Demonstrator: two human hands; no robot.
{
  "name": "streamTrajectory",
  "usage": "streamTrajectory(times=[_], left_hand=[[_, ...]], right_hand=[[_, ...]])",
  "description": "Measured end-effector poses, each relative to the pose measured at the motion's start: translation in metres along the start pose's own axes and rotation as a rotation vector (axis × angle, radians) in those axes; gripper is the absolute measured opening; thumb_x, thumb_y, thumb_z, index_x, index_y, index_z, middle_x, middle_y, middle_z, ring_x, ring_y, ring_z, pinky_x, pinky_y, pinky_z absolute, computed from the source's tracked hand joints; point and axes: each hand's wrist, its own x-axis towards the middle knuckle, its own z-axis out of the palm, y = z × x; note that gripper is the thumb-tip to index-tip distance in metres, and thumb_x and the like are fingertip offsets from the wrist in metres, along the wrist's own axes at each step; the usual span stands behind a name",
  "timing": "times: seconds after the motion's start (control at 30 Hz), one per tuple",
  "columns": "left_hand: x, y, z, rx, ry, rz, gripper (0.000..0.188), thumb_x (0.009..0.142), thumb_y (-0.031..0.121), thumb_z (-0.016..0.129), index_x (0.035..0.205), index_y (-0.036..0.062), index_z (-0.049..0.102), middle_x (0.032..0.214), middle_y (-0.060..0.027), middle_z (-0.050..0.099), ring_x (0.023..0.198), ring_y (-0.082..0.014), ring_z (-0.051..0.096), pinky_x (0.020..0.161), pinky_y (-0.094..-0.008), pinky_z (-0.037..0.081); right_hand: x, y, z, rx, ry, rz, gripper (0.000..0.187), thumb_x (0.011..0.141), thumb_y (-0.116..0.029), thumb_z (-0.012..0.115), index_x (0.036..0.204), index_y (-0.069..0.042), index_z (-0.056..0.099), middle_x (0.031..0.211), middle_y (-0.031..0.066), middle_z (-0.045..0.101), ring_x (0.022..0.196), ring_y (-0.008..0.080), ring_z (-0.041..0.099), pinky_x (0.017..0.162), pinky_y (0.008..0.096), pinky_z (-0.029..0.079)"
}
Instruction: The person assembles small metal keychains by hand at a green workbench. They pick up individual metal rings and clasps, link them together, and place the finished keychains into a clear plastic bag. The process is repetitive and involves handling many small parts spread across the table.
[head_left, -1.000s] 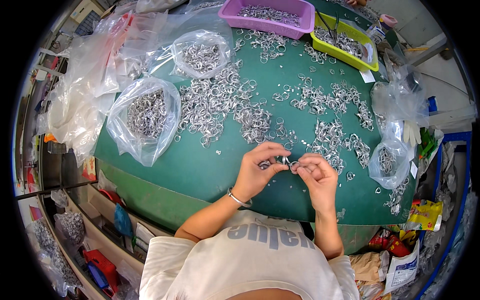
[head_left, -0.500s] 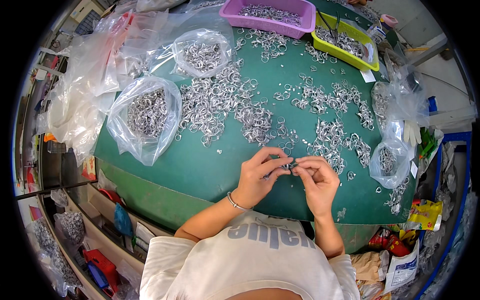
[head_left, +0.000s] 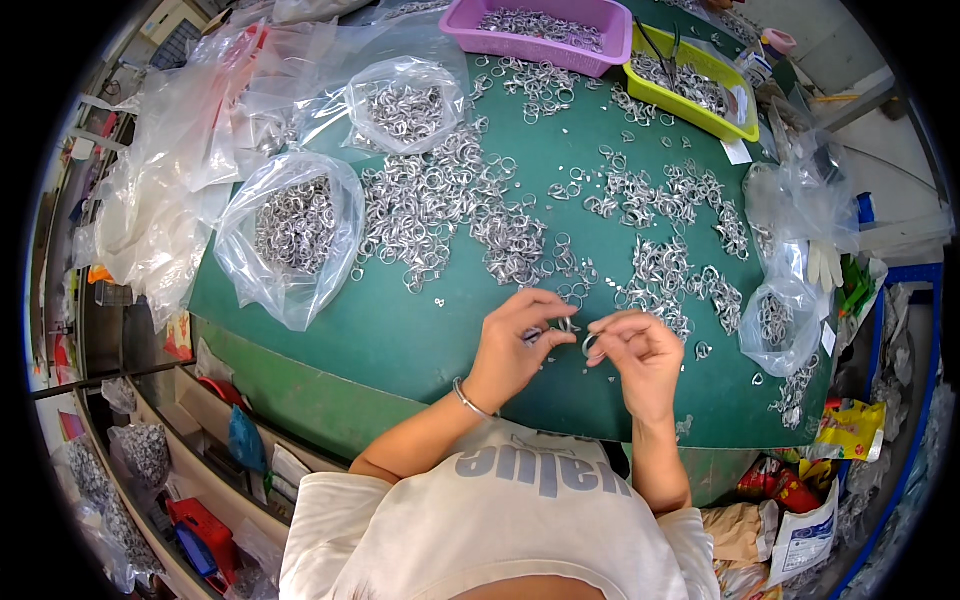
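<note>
Silver-coloured ring (head_left: 589, 346) sits pinched between right hand's (head_left: 645, 365) thumb and fingertips, just right of and apart from the left hand (head_left: 510, 345), whose thumb and fingers close on another metal piece (head_left: 567, 325), partly hidden. Thin and shiny, the ring shows as a narrow oval, its long axis pointing roughly away from the body. Beyond, loose ring piles (head_left: 655, 278) cover the green table (head_left: 330, 350).

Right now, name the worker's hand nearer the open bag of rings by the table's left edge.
Left. The left hand is right of the open bag; the right hand is farther right, beyond the left.
</note>
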Motion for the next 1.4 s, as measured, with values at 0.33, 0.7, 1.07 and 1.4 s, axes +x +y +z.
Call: streamTrajectory(times=[0.33,0.7,1.07,1.4], left_hand=[[-0.016,-0.025,-0.034,-1.327,-0.099,-0.857,0.025,0.095,0.025,0.052,0.090,0.0028,0.062,0.088,-0.0087,0.054,0.072,-0.0150,0.051,0.049,-0.0212,0.039],[-0.027,-0.035,-0.036,-1.146,0.058,-0.870,0.020,0.095,0.024,0.053,0.094,0.0052,0.057,0.065,0.0014,0.044,0.050,-0.0047,0.033,0.041,-0.0174,0.025],[-0.004,-0.040,-0.043,0.437,0.143,-0.167,0.037,0.081,0.010,0.067,0.116,0.0073,0.054,0.061,-0.0074,0.051,0.052,-0.0234,0.054,0.050,-0.0341,0.043],[0.009,-0.050,-0.048,0.388,0.136,-0.066,0.009,0.078,0.003,0.064,0.086,0.0010,0.060,0.080,-0.0092,0.057,0.055,-0.0223,0.053,0.051,-0.0332,0.043]], right_hand=[[0.034,0.024,-0.025,-1.248,0.103,-0.318,0.029,0.073,-0.005,0.070,0.101,-0.001,0.063,0.112,0.0126,0.057,0.102,0.0317,0.051,0.090,0.0401,0.039],[0.079,0.050,0.014,-0.853,-0.166,-0.187,0.022,0.077,0.000,0.066,0.097,0.000,0.057,0.104,0.0110,0.058,0.093,0.0212,0.057,0.080,0.0301,0.046],[0.065,0.038,-0.016,-1.447,0.114,-0.351,0.020,0.075,-0.009,0.069,0.093,-0.004,0.060,0.092,0.0113,0.057,0.091,0.0298,0.051,0.078,0.0403,0.038],[0.065,0.074,0.027,-1.345,-0.288,-0.506,0.027,0.071,-0.008,0.071,0.096,-0.005,0.060,0.099,0.0085,0.054,0.095,0.0274,0.051,0.082,0.0395,0.037]])
